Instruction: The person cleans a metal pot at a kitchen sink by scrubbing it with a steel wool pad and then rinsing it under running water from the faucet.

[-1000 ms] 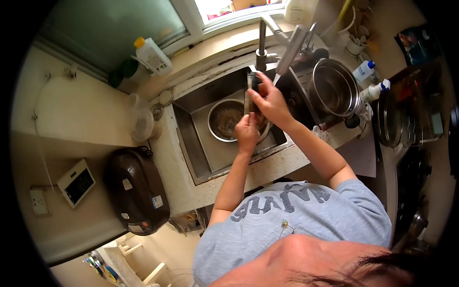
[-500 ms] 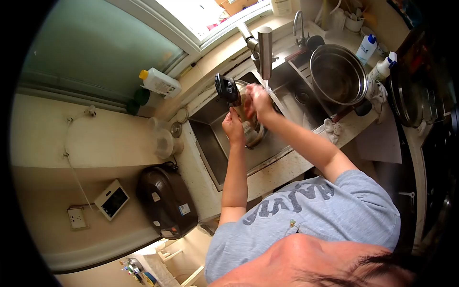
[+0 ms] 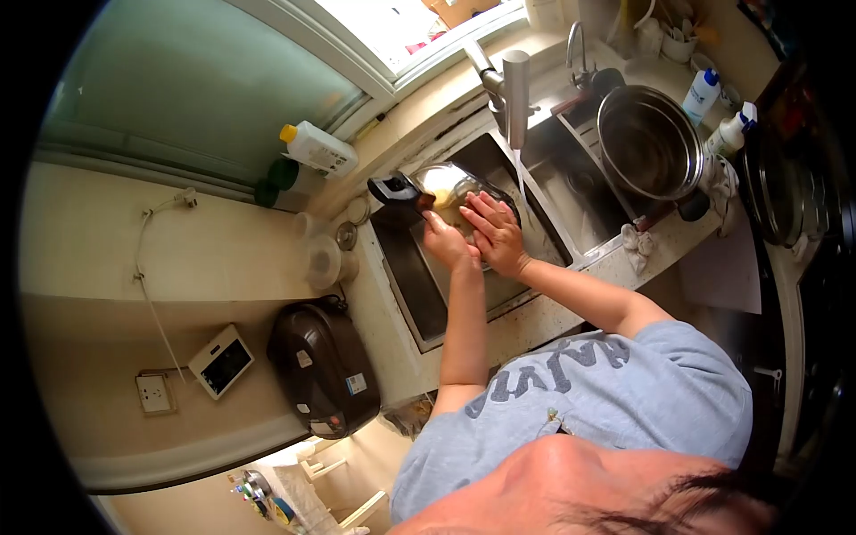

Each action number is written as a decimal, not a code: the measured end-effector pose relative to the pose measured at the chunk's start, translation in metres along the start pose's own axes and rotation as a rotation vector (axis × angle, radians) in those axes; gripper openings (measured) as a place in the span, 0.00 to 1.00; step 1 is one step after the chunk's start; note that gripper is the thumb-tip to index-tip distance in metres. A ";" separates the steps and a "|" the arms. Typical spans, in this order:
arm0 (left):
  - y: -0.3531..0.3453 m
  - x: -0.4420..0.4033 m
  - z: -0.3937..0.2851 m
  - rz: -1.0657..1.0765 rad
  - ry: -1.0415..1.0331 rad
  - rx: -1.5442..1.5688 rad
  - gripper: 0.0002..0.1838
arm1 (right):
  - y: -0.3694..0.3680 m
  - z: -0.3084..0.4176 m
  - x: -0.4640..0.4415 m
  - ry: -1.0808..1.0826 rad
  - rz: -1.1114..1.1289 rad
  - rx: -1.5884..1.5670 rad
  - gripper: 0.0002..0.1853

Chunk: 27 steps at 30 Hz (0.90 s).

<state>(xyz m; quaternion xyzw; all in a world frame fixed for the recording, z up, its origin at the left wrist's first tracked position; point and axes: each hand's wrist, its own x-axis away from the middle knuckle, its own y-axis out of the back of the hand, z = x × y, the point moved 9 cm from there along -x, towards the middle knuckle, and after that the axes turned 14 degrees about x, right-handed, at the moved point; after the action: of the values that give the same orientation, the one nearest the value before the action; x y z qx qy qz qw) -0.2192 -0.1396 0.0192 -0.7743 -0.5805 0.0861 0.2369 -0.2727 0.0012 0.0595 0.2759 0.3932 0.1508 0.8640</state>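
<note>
A clear glass lid [image 3: 439, 178] with a black handle [image 3: 392, 189] is held tilted over the left basin of the steel sink [image 3: 412, 308]. Bright glare covers part of the glass. My left hand [image 3: 448, 242] grips it near the brown base of the handle; some of its fingers are hidden. Spread flat, the fingers of my right hand [image 3: 499, 236] rest against the glass. A thin stream of water runs from the faucet [image 3: 516, 98], just beyond my right hand.
A steel pot [image 3: 649, 143] stands over the right basin, its handle toward me. A white cloth [image 3: 637, 248] lies on the front edge. White bottles [image 3: 702, 95] stand at right, a yellow-capped bottle [image 3: 319, 150] on the left, and a brown rice cooker [image 3: 323, 370] nearer me.
The lid has turned so that its glass faces up more, and its handle has swung left and down. My right hand has moved down and flattened on the glass.
</note>
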 end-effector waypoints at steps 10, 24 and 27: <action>0.014 0.038 -0.012 -0.195 0.010 0.038 0.20 | -0.118 -0.206 0.068 -1.406 -0.276 -1.318 0.23; 0.005 0.080 -0.040 0.361 -0.214 -0.336 0.22 | -0.096 -0.089 -0.097 -0.438 0.680 -0.536 0.21; 0.005 0.092 -0.052 0.390 -0.230 -0.320 0.22 | -0.132 -0.121 -0.032 -0.966 0.927 -1.264 0.24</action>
<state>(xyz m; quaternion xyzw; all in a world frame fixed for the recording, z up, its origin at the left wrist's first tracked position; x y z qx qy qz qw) -0.1651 -0.0681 0.0752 -0.8841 -0.4499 0.1243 0.0231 -0.3800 -0.0765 -0.0646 -0.0847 -0.3156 0.5374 0.7774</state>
